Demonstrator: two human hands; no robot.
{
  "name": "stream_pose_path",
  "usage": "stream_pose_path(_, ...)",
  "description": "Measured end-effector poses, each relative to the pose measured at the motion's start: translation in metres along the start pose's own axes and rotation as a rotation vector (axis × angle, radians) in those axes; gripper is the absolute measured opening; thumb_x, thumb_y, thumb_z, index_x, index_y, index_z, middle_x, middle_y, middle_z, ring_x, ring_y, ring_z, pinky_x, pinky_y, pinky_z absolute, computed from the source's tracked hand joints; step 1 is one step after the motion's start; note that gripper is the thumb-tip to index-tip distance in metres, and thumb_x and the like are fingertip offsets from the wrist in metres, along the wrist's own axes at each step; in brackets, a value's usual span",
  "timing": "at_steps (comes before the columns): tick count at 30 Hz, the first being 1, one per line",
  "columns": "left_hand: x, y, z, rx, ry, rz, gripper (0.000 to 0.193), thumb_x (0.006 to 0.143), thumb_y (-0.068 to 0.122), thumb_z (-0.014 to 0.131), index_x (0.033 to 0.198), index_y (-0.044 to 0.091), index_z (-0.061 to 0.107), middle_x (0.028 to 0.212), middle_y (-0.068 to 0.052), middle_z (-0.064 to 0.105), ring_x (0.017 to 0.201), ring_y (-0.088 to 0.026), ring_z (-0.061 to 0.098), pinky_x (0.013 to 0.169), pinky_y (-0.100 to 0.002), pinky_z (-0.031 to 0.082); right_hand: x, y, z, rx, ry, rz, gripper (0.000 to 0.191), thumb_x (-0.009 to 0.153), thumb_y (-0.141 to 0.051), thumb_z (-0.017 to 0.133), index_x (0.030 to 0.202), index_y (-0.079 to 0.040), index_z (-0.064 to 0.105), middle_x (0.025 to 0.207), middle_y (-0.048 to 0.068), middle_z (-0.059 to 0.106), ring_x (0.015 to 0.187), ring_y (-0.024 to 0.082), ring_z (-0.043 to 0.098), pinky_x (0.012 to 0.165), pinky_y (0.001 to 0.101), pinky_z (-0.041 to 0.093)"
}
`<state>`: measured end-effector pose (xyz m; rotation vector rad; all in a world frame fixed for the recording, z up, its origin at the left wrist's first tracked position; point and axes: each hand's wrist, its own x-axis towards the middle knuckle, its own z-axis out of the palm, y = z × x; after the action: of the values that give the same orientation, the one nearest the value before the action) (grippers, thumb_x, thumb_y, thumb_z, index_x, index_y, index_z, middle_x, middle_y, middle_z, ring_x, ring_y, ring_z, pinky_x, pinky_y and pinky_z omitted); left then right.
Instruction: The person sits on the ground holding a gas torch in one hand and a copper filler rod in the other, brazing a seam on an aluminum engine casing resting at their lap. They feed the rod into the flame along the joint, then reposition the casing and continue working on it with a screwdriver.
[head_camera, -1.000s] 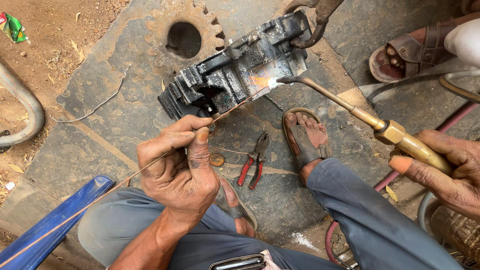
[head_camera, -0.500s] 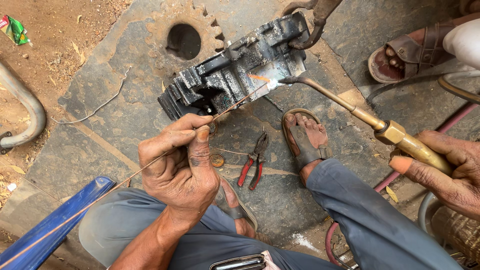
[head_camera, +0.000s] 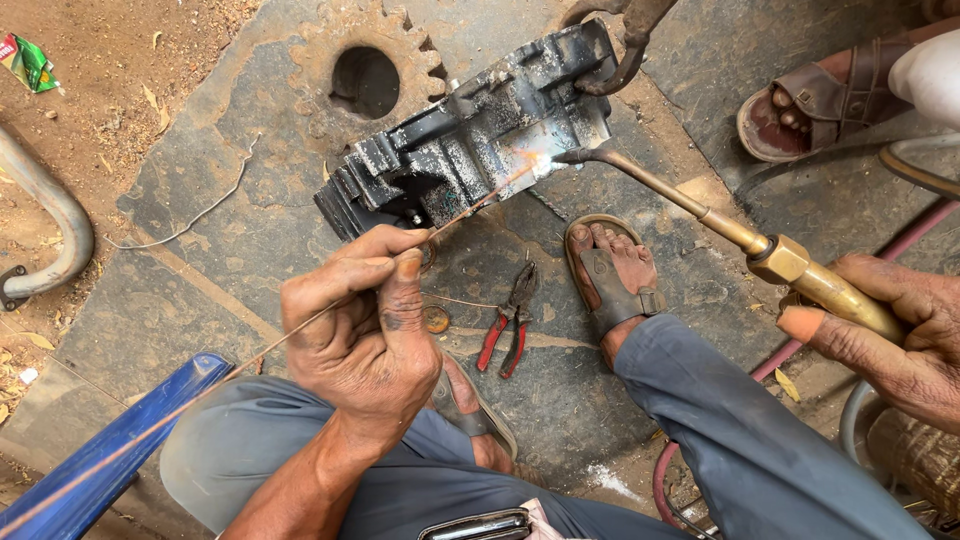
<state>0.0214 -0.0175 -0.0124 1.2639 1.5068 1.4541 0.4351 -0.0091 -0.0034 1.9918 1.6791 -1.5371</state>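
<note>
Dark metal casting lies on the stone slab, ahead of both hands, long axis running from near-left to far-right. Heated spot glows at its near right edge, where filler rod and torch tip meet. Left hand pinches the thin rod between thumb and forefinger; rod slants up-right from it to the glow. Right hand is wrapped around the brass torch handle, forefinger extended; torch tube angles up-left. Left hand sits nearer the casting. Red-handled pliers lie between the hands, just right of the left. Own sandalled foot beside them. Another person's sandalled foot beyond the torch.
</note>
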Motion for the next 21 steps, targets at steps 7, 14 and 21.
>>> stream_pose_path(7,0.001,-0.001,-0.002,-0.019,0.013,-0.011,0.03,0.107,-0.011,0.066,0.121,0.003,0.044,0.112,-0.026,0.07,0.1,-0.018,0.072,0.079,-0.019,0.058,0.001,-0.004,-0.001,-0.031,-0.01,0.037,0.02,0.088,-0.022,0.079,0.102,-0.008,0.076,0.069,0.006,0.06,0.057,0.013,0.059,0.051,0.0325,0.05)
stream_pose_path(14,0.0,-0.001,0.001,-0.011,-0.005,-0.015,0.029,0.107,-0.01,0.066,0.122,0.003,0.045,0.111,-0.025,0.07,0.1,-0.018,0.073,0.081,-0.02,0.06,0.002,-0.008,-0.003,-0.099,-0.013,0.104,0.022,0.091,-0.027,0.083,0.102,-0.009,0.076,0.066,0.007,0.059,0.054,0.014,0.058,0.05,0.0338,0.05)
stream_pose_path(21,0.001,0.0,0.001,-0.001,0.024,0.013,0.03,0.106,-0.011,0.066,0.121,0.003,0.044,0.11,-0.025,0.07,0.101,-0.019,0.073,0.081,-0.02,0.06,0.001,-0.011,-0.003,-0.027,0.006,-0.028,0.023,0.088,-0.026,0.078,0.104,-0.009,0.076,0.066,0.004,0.06,0.054,0.01,0.059,0.048,0.0306,0.051)
